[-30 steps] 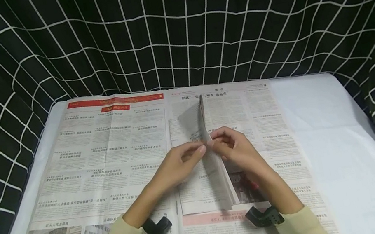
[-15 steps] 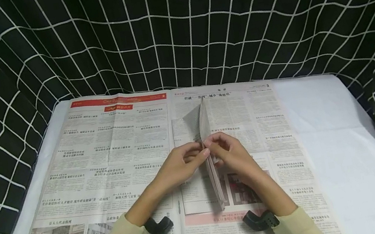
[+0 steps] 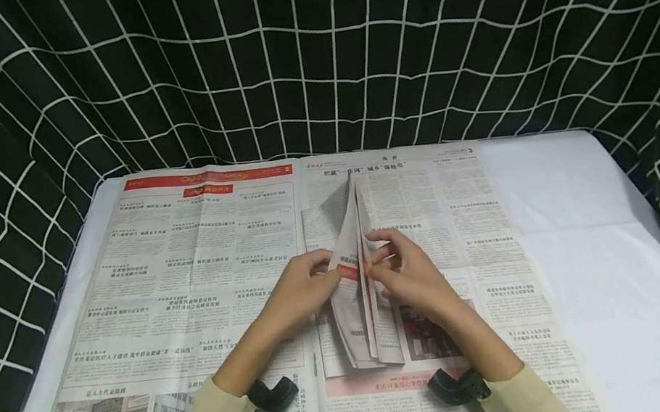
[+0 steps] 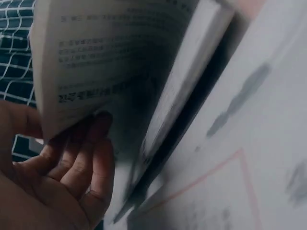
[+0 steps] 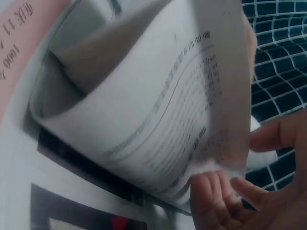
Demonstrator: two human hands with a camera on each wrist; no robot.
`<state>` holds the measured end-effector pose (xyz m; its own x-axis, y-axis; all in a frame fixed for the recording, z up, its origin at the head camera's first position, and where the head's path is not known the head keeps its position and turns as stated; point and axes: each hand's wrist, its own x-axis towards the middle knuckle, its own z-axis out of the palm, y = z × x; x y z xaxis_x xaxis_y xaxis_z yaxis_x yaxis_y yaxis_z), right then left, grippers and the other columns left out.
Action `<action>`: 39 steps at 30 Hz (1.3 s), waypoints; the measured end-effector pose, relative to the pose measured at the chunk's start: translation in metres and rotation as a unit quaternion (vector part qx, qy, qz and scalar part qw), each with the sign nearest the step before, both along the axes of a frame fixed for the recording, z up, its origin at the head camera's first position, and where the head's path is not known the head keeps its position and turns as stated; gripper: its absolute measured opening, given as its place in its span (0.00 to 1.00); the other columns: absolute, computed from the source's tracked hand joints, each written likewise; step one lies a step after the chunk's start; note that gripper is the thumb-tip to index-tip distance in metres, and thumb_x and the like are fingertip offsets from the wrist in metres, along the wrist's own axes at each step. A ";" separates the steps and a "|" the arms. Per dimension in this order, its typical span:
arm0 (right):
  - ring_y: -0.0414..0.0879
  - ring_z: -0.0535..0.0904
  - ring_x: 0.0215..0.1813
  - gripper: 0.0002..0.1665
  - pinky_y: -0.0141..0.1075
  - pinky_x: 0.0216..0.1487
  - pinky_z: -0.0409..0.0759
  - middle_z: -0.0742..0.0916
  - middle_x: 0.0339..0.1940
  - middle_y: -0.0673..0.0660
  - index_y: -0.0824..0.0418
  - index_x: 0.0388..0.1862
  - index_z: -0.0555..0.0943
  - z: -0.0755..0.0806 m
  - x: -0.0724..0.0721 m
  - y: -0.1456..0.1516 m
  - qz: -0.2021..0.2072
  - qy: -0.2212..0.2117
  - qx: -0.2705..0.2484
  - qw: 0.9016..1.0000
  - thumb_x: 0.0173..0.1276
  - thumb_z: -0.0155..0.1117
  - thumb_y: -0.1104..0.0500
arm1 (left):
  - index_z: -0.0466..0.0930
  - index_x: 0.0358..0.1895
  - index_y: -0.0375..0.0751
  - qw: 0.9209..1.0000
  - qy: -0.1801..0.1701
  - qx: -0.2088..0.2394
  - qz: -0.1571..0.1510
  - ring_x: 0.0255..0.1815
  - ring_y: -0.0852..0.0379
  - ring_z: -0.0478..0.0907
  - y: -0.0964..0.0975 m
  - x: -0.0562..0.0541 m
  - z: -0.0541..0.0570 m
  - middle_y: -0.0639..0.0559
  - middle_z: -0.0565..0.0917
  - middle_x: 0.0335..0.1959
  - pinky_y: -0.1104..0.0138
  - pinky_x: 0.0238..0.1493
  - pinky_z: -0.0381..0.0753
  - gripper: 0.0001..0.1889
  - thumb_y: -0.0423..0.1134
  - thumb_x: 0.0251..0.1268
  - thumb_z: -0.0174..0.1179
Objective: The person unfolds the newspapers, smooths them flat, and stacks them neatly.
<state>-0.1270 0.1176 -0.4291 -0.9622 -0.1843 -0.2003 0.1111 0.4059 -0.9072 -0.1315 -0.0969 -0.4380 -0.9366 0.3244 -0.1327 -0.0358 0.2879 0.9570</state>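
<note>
A folded newspaper (image 3: 356, 319) stands on its fold in the middle of the head view, its layers fanned apart at the top. My left hand (image 3: 298, 289) pinches the left-hand layer at its upper edge, thumb on the inner side. In the left wrist view, the fingers (image 4: 79, 167) lie behind that sheet. On the other side my right hand (image 3: 412, 276) holds the right-hand layers near their upper edge. The right wrist view shows its thumb and curled fingers (image 5: 211, 191) on either side of the printed sheet.
Under the folded paper lies a wide spread newspaper (image 3: 213, 256) with a red banner and photos. It covers much of a white-covered table (image 3: 602, 246). Black cloth with a white grid (image 3: 316, 54) surrounds the back and sides. Black bands (image 3: 274, 396) sit at both wrists.
My hands, close together at the paper's upper edge half a second ago, have drawn apart. The left hand has moved left with one layer, and the folded newspaper has spread wider, showing a red strip.
</note>
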 end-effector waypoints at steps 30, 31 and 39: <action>0.48 0.90 0.41 0.30 0.34 0.35 0.88 0.87 0.55 0.72 0.72 0.74 0.71 -0.004 0.028 0.095 -0.036 0.001 0.101 0.994 0.80 0.63 0.58 | 0.64 0.77 0.28 0.997 -0.057 0.054 0.023 0.43 0.46 0.93 -0.089 0.030 -0.003 0.28 0.88 0.55 0.62 0.43 0.92 0.32 0.34 0.76 0.62; 0.47 0.90 0.40 0.31 0.34 0.35 0.88 0.87 0.54 0.72 0.72 0.75 0.71 -0.004 0.032 0.099 -0.042 -0.002 0.105 0.994 0.79 0.63 0.58 | 0.62 0.78 0.29 0.997 -0.059 0.048 0.025 0.42 0.46 0.93 -0.091 0.032 -0.003 0.29 0.88 0.54 0.62 0.41 0.92 0.33 0.33 0.75 0.63; 0.46 0.91 0.43 0.35 0.32 0.37 0.89 0.89 0.54 0.70 0.72 0.77 0.68 -0.005 0.060 0.133 -0.070 -0.014 0.146 0.987 0.79 0.64 0.55 | 0.59 0.80 0.31 0.998 -0.055 0.014 0.023 0.34 0.49 0.92 -0.093 0.050 -0.003 0.32 0.91 0.46 0.61 0.34 0.89 0.35 0.35 0.76 0.63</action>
